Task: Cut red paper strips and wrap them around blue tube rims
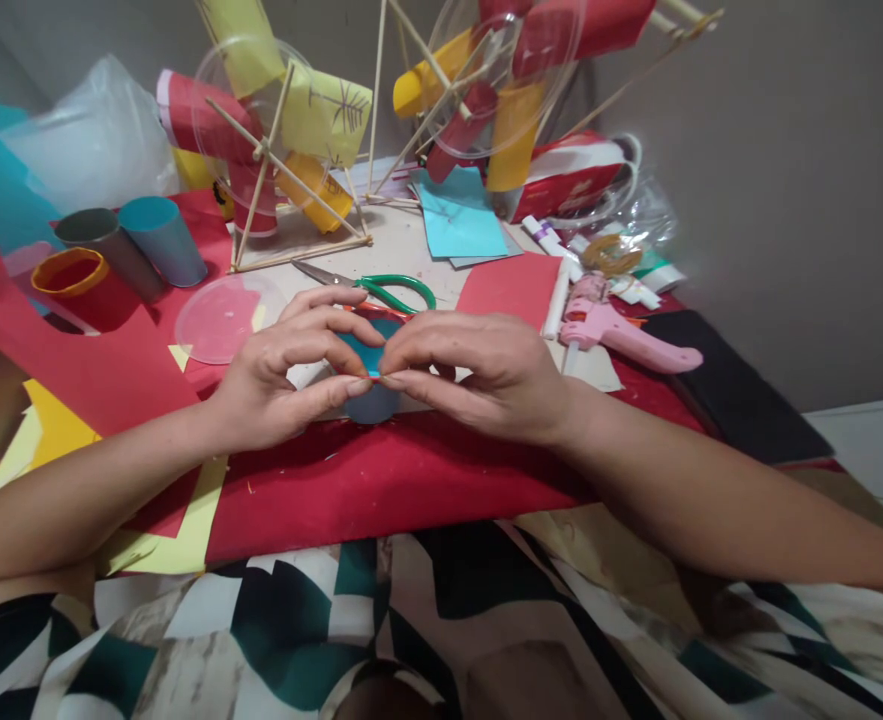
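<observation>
Close together over the table's front part, my left hand (280,365) and my right hand (478,365) both pinch with thumb and index finger. Between the fingertips shows a thin red strip (374,378), held at the near rim of a blue paper tube (373,406). The tube stands upright, and my fingers partly hide it. Just behind my hands lie scissors with green handles (403,290), their blades pointing left. Part of something orange-red shows under them. To the left of my left hand rests a clear round plastic lid (220,320).
Two stick-frame wheels with paper cups, one left (265,150) and one right (456,90), stand at the back. At left are a red tube (107,300), grey tube (103,245) and blue tube (167,245). A pink glue gun (628,335) lies right, beside a black flat object (733,390).
</observation>
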The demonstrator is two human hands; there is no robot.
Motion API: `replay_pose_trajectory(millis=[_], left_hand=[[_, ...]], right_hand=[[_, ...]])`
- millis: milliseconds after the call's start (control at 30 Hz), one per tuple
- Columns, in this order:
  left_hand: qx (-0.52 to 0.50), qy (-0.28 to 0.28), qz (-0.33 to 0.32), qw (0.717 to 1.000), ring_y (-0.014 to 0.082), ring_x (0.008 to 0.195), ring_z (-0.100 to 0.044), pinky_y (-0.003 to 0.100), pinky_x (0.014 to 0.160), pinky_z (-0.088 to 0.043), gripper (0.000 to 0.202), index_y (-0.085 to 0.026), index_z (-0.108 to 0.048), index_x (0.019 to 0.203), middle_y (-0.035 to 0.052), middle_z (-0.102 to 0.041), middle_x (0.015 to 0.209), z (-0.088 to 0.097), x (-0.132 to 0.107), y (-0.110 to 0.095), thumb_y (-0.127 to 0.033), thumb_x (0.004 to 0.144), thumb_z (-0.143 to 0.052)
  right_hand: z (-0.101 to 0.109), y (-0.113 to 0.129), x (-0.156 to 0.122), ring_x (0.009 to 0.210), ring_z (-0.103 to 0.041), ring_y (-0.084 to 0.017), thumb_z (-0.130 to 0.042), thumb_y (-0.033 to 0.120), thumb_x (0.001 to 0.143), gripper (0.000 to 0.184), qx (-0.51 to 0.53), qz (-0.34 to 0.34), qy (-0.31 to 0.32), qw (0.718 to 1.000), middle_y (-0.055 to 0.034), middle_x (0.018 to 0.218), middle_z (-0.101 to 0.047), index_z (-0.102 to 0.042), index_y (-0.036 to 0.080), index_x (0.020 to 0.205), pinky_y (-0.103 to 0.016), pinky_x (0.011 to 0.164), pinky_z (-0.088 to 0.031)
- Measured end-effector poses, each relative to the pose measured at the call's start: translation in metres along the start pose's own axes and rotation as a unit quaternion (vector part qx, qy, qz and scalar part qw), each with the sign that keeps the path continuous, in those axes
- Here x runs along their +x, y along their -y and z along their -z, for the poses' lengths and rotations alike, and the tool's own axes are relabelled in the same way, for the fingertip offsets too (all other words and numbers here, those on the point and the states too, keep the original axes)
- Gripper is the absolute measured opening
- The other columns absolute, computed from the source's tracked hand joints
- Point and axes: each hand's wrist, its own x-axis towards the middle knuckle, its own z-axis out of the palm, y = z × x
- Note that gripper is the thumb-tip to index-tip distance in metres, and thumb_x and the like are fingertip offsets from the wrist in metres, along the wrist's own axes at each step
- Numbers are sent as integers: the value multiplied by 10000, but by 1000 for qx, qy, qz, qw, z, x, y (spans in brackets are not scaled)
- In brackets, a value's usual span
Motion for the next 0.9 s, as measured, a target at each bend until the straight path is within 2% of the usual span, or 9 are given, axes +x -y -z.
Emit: replay_pose_trajectory(millis=[133, 200, 300, 433, 567, 667, 767, 833, 900], left_hand=[[-140, 28, 64, 988, 270, 1238, -648, 521, 1120, -488, 51, -231, -706, 855, 45, -778, 1060, 10, 5, -1, -242, 876, -751], [-208, 54, 93, 972, 286, 1252, -645, 536, 1118, -490, 68, -232, -712, 842, 52, -780, 1071, 14, 6, 1, -272, 880, -753], [-281, 81, 122, 948, 307, 1239, -656, 553, 1088, -511, 103, -235, -721, 815, 62, -779, 1084, 17, 6, 5, -309, 867, -770], [-337, 108, 142, 924, 326, 1193, -676, 550, 1022, -548, 138, -241, -730, 779, 70, -781, 1013, 17, 5, 11, -348, 830, -801], [-358, 111, 150, 915, 316, 1101, -707, 537, 979, -564, 165, -239, -723, 735, 72, -780, 988, 18, 7, 15, -358, 806, -811], [-358, 139, 154, 910, 321, 1094, -704, 518, 955, -575, 112, -245, -745, 802, 90, -774, 1023, 21, 9, 15, -345, 816, -794], [-312, 138, 153, 927, 335, 1127, -683, 522, 983, -560, 233, -246, -763, 1017, 126, -757, 1102, 23, 10, 11, -392, 835, -767], [-237, 96, 126, 959, 318, 1164, -664, 517, 1050, -522, 299, -254, -750, 1121, 115, -751, 1139, 21, 10, 7, -391, 855, -750], [-145, 53, 77, 985, 277, 1151, -670, 502, 1112, -478, 255, -277, -751, 1126, 69, -765, 1117, 17, 10, 1, -320, 876, -738]], right_hand=[[11, -1, 1, 702, -634, -82, -662, 188, 932, 199, 53, -33, -66, 996, -51, 995, -742, -680, 145, 1125, -227, 658, -542], [18, -4, 3, 701, -624, -84, -670, 236, 928, 231, 78, -31, -64, 994, -50, 1002, -736, -687, 148, 1142, -223, 629, -526], [28, -10, 4, 795, -652, -105, -652, 297, 947, 231, 117, -56, 23, 991, -45, 995, -736, -704, 160, 1126, -221, 669, -524], [32, -17, 5, 901, -669, -117, -607, 331, 981, 231, 164, -90, 148, 971, -51, 1026, -744, -724, 164, 1090, -231, 781, -527], [27, -18, 6, 955, -668, -119, -657, 258, 957, 161, 220, -66, 154, 961, -76, 1064, -745, -724, 121, 1008, -237, 832, -520], [26, -14, 6, 871, -657, -96, -671, 224, 947, 130, 235, -64, 142, 959, -54, 951, -734, -708, 100, 964, -208, 775, -513], [29, -7, 5, 754, -614, -64, -636, 212, 967, 133, 211, -70, 126, 967, -20, 845, -691, -690, 91, 959, -178, 691, -491], [30, -4, 5, 758, -609, -66, -623, 192, 970, 120, 168, -63, 110, 978, -21, 851, -689, -689, 93, 964, -184, 699, -491], [29, -1, 5, 803, -625, -80, -611, 190, 976, 121, 122, -53, 102, 986, -30, 873, -701, -693, 102, 966, -203, 743, -502]])
